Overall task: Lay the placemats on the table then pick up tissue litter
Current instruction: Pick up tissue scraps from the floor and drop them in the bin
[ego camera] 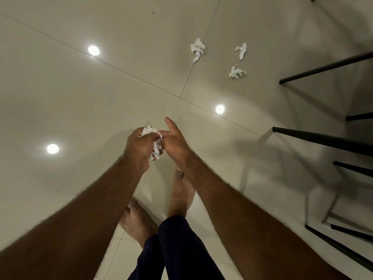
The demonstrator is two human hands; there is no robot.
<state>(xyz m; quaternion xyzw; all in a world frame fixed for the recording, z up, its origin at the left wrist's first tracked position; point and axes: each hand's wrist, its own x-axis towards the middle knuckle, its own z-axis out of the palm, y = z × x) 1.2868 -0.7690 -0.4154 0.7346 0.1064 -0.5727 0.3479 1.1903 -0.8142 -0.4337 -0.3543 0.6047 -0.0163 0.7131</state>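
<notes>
1. Glossy beige floor tiles [80,98] are filling the view and reflecting three round ceiling lights [93,50]; thin grout lines are crossing just ahead of the hands.
2. The left hand [139,147] is gripping a crumpled tissue wad [154,138], its fingers curling round the paper, with white folds sticking out above and below the fist.
3. The right hand [175,142] is pressing against the same wad from the other side, its thumb lying on the paper and its index finger pointing straight out; whether it is actually gripping the tissue cannot be told.
4. Three more pieces of litter are lying on the floor well ahead of the hands: a large tissue scrap [197,49] on a grout line, a thin tissue strip [241,50] to its right, and a small tissue clump [236,72] just below that strip.
5. Black furniture legs [323,69] are slanting in from the right edge, near the strip and clump.
6. Two bare feet [180,195] are standing on the tiles beneath the forearms, with dark trousers [181,239] covering the legs.
</notes>
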